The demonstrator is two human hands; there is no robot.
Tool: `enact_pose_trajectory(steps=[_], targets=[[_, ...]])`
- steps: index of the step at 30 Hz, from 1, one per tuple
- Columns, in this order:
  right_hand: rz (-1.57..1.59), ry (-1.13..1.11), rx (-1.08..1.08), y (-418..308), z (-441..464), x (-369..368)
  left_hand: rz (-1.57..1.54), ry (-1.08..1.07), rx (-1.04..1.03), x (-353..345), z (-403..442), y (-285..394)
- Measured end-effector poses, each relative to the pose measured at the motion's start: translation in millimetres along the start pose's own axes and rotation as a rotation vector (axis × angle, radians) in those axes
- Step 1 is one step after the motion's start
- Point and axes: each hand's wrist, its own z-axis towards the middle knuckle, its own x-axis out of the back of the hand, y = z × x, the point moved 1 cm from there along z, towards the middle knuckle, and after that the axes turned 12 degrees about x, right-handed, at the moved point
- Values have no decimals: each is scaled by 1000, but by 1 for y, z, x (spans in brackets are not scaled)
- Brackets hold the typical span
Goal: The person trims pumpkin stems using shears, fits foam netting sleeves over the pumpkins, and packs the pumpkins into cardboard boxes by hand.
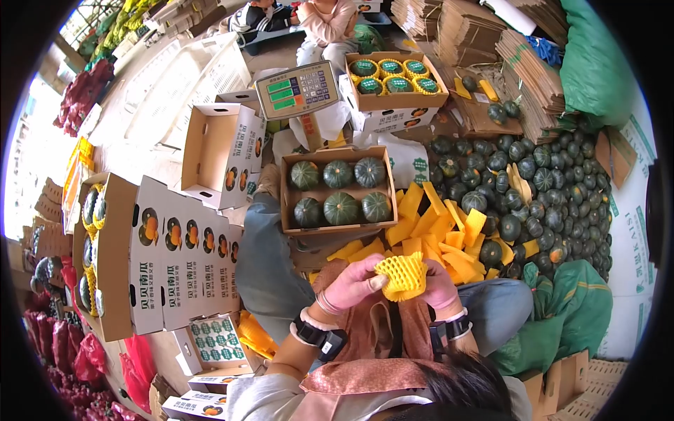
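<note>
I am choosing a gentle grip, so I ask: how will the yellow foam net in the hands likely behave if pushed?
The yellow foam net probably squashes easily, being open mesh. Its many gaps suggest it is light for its size. The bumpy surface should resist slipping.

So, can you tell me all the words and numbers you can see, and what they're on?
"贝贝南瓜": big, on the white cartons stacked at the left, and on the open white box behind them.
"KAISI": sideways, on the white sheet at the far right.
Too small or blurred to read: the scale's display, the green stickers, and the cartons' smaller writing.
No writing visible: the yellow foam net.
</note>
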Motion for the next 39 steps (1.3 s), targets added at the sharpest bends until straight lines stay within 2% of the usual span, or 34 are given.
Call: enact_pose_trajectory(steps=[2,3,6,7,10,11,14,15,18,19,23,25,27,30,32,33,35,37,38,39], targets=[[-51,-6,-46,-5,0,-6,230,212,-200,-12,6,4],[-65,-32,-46,-4,0,-7,146,157,-121,-13,6,1],[-147,90,47,6,0,-13,328,193,-105,-15,6,-2],[-212,171,154,17,0,-7,423,229,-117,-11,7,0],[-126,220,238,23,5,-10,554,276,-231,-12,10,-2],[-113,159,203,20,4,-14,523,310,-318,-17,14,-3],[-156,59,12,7,0,-21,270,253,-146,-21,12,-2],[-209,5,25,6,0,-20,134,275,-82,-25,10,1],[-263,170,255,24,8,-3,458,314,-128,-17,11,4],[-195,118,309,16,14,-19,599,410,-128,-23,13,6],[-208,134,201,5,14,-44,907,595,-388,-29,14,7],[-141,88,94,3,9,-43,886,657,-367,-32,12,11],[-196,90,95,6,8,-32,843,709,-371,-30,13,9],[-265,86,126,7,7,-27,817,650,-300,-27,13,4],[-268,77,159,9,6,-23,615,365,-276,-16,15,-2],[-382,67,185,10,7,-18,512,224,-262,-11,15,-4],[-608,50,237,10,6,-7,315,-12,-119,-2,8,-5],[-666,-10,225,4,6,-12,163,-227,90,11,0,-2],[-693,-39,218,0,5,-18,76,-215,293,15,-7,-7],[-668,-85,184,-4,4,-26,92,-291,348,18,-9,-7]])
